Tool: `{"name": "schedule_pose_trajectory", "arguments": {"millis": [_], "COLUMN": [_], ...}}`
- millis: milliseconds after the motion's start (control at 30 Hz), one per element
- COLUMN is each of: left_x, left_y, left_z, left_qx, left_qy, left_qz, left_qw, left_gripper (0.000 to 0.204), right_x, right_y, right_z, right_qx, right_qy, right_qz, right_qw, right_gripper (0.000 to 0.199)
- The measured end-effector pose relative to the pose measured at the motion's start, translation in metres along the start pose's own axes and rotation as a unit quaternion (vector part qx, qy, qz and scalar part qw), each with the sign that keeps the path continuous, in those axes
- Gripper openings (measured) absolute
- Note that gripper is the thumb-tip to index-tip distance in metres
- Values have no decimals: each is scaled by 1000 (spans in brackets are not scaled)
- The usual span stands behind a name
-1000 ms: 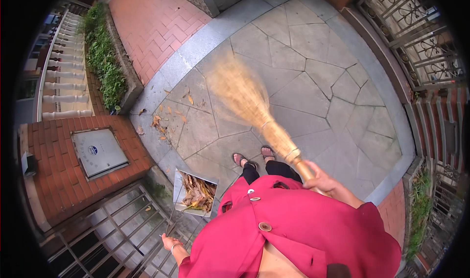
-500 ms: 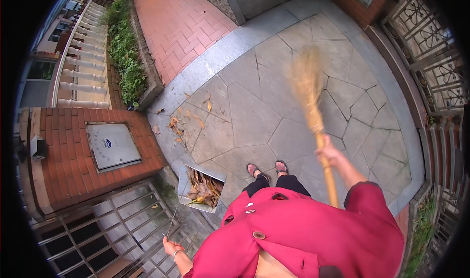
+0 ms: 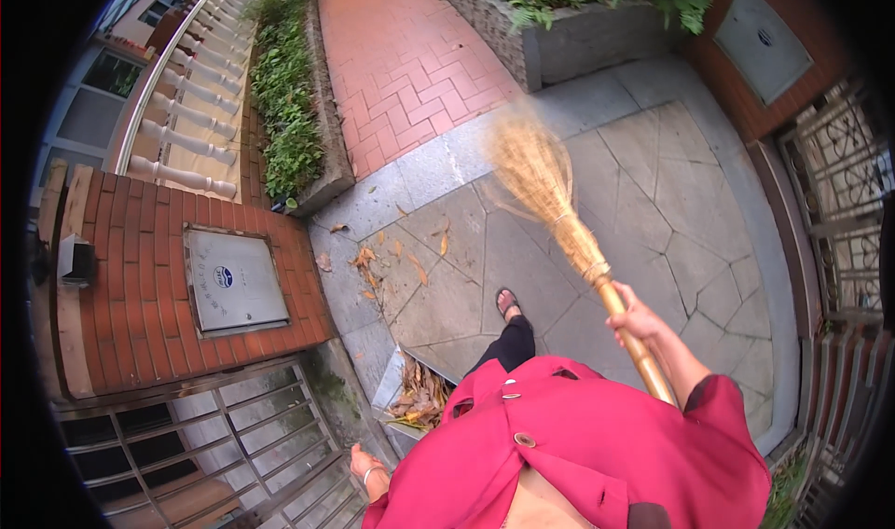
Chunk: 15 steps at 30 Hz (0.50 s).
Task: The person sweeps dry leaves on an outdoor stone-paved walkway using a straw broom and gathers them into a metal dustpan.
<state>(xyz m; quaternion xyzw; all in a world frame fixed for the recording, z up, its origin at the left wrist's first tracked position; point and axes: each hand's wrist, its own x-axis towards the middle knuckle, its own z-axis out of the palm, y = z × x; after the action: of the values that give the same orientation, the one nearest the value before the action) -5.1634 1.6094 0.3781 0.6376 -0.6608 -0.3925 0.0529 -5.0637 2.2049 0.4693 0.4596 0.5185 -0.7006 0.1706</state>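
My right hand is closed round the wooden handle of a straw broom, whose spread bristles point away from me, over the stone paving and blurred at the tip. Low on the left, my left hand, with a bracelet at the wrist, is closed at the end of a dustpan's thin handle, which is hard to make out now. The dustpan is pale metal and partly hidden by my red jacket; brown and yellow dry leaves lie in it. More loose leaves are scattered on the paving beyond it.
A brick pillar with a metal box door and a barred gate border the left. Planters with greenery flank a red brick path ahead. An ornate metal gate stands at right.
The broom head has swung left and farther out. The dustpan has moved nearer my body and is more covered by my jacket. I have stepped, so only one foot shows now.
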Motion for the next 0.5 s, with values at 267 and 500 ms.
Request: {"name": "schedule_pose_trajectory", "arguments": {"millis": [267, 500], "left_x": [1, -23], "left_y": [45, 74], "left_z": [44, 96], "left_qx": [-74, -69], "left_qy": [-31, -6], "left_qz": [-101, -186], "left_qw": [992, 980], "left_gripper": [33, 24], "right_x": [148, 113], "right_y": [-99, -189], "right_z": [40, 84], "right_qx": [-41, -107], "right_qy": [5, -189], "right_qz": [58, 90], "right_qw": [997, 972], "right_gripper": [73, 78]}}
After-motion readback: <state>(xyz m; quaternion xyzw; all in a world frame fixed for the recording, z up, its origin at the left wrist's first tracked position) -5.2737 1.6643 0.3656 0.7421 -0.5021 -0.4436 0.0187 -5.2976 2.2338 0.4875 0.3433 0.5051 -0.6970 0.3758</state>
